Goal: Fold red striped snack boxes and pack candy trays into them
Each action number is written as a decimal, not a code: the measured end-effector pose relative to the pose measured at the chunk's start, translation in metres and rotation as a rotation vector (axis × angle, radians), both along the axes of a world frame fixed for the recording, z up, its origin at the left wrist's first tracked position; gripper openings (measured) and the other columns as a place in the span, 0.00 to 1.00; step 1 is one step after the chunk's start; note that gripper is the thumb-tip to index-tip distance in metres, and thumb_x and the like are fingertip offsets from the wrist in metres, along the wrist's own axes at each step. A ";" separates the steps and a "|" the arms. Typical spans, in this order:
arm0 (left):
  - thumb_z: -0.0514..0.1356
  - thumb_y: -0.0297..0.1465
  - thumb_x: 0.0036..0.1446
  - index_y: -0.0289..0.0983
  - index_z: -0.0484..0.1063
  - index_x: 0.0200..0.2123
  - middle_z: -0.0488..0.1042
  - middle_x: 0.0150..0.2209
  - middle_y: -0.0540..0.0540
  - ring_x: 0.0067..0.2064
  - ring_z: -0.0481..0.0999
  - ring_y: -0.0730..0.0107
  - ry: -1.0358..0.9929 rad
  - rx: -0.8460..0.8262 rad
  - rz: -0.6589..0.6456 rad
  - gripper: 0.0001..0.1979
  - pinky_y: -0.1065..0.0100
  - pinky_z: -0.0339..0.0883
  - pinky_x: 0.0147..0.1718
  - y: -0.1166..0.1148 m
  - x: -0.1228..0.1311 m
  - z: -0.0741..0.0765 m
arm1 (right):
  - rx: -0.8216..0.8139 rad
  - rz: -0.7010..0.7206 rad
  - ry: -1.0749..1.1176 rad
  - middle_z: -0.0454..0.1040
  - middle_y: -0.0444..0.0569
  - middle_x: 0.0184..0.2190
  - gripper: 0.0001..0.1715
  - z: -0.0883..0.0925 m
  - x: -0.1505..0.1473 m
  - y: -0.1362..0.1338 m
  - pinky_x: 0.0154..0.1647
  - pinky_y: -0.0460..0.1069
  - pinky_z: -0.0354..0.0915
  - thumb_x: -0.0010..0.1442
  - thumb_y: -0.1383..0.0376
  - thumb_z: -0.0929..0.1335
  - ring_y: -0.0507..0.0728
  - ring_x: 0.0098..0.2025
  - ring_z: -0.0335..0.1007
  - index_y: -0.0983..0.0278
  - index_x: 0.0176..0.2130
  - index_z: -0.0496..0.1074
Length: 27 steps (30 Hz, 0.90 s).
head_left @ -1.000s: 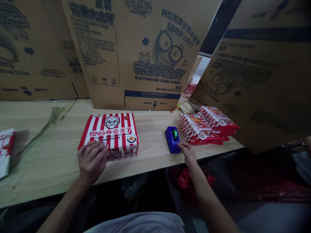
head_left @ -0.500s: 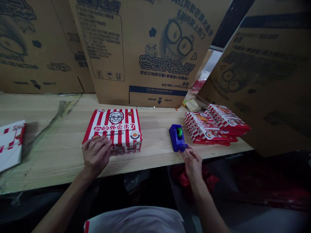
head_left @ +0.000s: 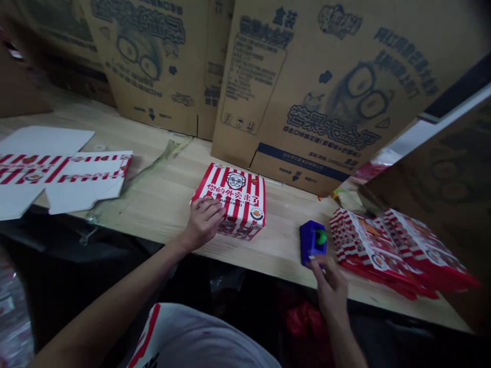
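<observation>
A red-and-white striped takeaway box [head_left: 240, 202], closed, sits on the wooden table. My left hand [head_left: 205, 222] grips its near left corner, fingers bent over the top edge. To the right stands a blue tape dispenser [head_left: 307, 240] with a green core inside. At its front end, my right hand [head_left: 332, 278] is closed in a pinch on the end of the tape [head_left: 312, 257], a small pale strip at the fingertips. How much tape is drawn out is too faint to see.
Striped red packets [head_left: 378, 250] lie stacked right of the dispenser. Unfolded striped cardboard blanks [head_left: 88, 174] lie at the left. Large brown cartons [head_left: 245, 102] stand along the table's back. Old tape [head_left: 164, 153] sticks to the tabletop [head_left: 161, 204], whose near edge runs close to my body.
The view has turned left, bringing more of the cardboard blanks into sight. My left hand stays on the box. My right hand keeps at the dispenser's front, now with a pale strip at its fingertips.
</observation>
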State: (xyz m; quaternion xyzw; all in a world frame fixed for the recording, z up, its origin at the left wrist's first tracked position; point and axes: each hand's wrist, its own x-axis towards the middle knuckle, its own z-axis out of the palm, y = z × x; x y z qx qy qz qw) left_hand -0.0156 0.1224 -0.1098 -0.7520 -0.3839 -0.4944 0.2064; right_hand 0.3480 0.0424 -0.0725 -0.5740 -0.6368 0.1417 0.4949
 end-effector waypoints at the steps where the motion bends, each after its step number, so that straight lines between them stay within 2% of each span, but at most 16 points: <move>1: 0.58 0.25 0.57 0.39 0.72 0.43 0.79 0.41 0.45 0.48 0.75 0.61 -0.008 -0.006 -0.004 0.10 0.54 0.61 0.51 0.000 0.000 0.000 | -0.041 0.195 -0.181 0.69 0.48 0.34 0.11 0.026 -0.020 0.011 0.41 0.51 0.65 0.60 0.60 0.68 0.56 0.39 0.67 0.64 0.29 0.69; 3: 0.57 0.24 0.58 0.38 0.72 0.43 0.79 0.42 0.44 0.48 0.75 0.61 -0.012 -0.020 -0.008 0.10 0.54 0.60 0.51 -0.001 -0.001 0.000 | -0.086 0.535 -0.468 0.69 0.49 0.34 0.10 0.073 -0.069 0.037 0.41 0.51 0.63 0.63 0.62 0.65 0.56 0.39 0.66 0.63 0.31 0.69; 5: 0.56 0.25 0.59 0.38 0.72 0.43 0.79 0.42 0.44 0.48 0.75 0.60 0.000 -0.030 -0.003 0.10 0.54 0.60 0.50 -0.002 0.000 0.001 | -0.079 0.792 -0.729 0.69 0.50 0.36 0.10 0.107 -0.120 0.063 0.42 0.50 0.62 0.65 0.65 0.63 0.56 0.40 0.65 0.64 0.33 0.70; 6: 0.56 0.25 0.59 0.37 0.72 0.42 0.79 0.41 0.43 0.48 0.74 0.60 0.008 -0.033 0.002 0.09 0.54 0.60 0.49 -0.002 0.000 0.001 | -0.045 0.857 -0.858 0.69 0.51 0.35 0.11 0.116 -0.143 0.075 0.41 0.50 0.62 0.65 0.67 0.62 0.56 0.39 0.64 0.65 0.32 0.70; 8: 0.55 0.24 0.59 0.37 0.72 0.41 0.78 0.41 0.43 0.48 0.74 0.60 0.015 -0.038 0.014 0.09 0.54 0.60 0.49 -0.003 0.002 0.002 | -0.002 0.926 -1.110 0.69 0.53 0.36 0.11 0.121 -0.182 0.092 0.42 0.51 0.60 0.64 0.69 0.62 0.56 0.39 0.63 0.67 0.31 0.71; 11: 0.54 0.24 0.59 0.36 0.72 0.38 0.78 0.42 0.42 0.49 0.73 0.60 0.012 -0.046 0.030 0.08 0.54 0.60 0.50 -0.003 0.004 0.001 | 0.054 0.917 -1.398 0.71 0.56 0.36 0.10 0.107 -0.216 0.105 0.43 0.52 0.59 0.61 0.71 0.63 0.58 0.40 0.64 0.69 0.33 0.74; 14: 0.54 0.23 0.58 0.36 0.72 0.36 0.77 0.41 0.42 0.48 0.73 0.61 0.002 -0.044 0.023 0.07 0.54 0.59 0.51 -0.003 0.004 0.000 | 0.166 0.790 -1.532 0.72 0.59 0.36 0.13 0.092 -0.226 0.108 0.42 0.55 0.59 0.61 0.71 0.62 0.62 0.42 0.64 0.71 0.34 0.75; 16: 0.54 0.22 0.57 0.36 0.71 0.36 0.77 0.40 0.43 0.49 0.72 0.61 -0.017 -0.046 0.006 0.08 0.54 0.59 0.52 -0.003 0.003 0.000 | 0.218 0.713 -1.568 0.72 0.61 0.36 0.13 0.089 -0.226 0.107 0.41 0.57 0.58 0.60 0.69 0.62 0.65 0.43 0.64 0.71 0.34 0.75; 22: 0.60 0.35 0.56 0.37 0.72 0.37 0.77 0.41 0.42 0.48 0.72 0.58 -0.023 -0.053 -0.003 0.09 0.53 0.58 0.51 -0.003 0.004 0.001 | 0.136 0.638 -1.570 0.72 0.60 0.38 0.11 0.099 -0.227 0.102 0.41 0.56 0.59 0.58 0.67 0.65 0.66 0.45 0.64 0.70 0.33 0.76; 27: 0.59 0.32 0.60 0.37 0.71 0.32 0.77 0.35 0.46 0.43 0.73 0.63 -0.098 0.000 0.113 0.06 0.57 0.58 0.45 0.003 0.015 0.000 | 0.127 0.627 -1.592 0.72 0.60 0.38 0.09 0.119 -0.225 0.095 0.40 0.55 0.58 0.57 0.73 0.63 0.65 0.44 0.64 0.70 0.33 0.74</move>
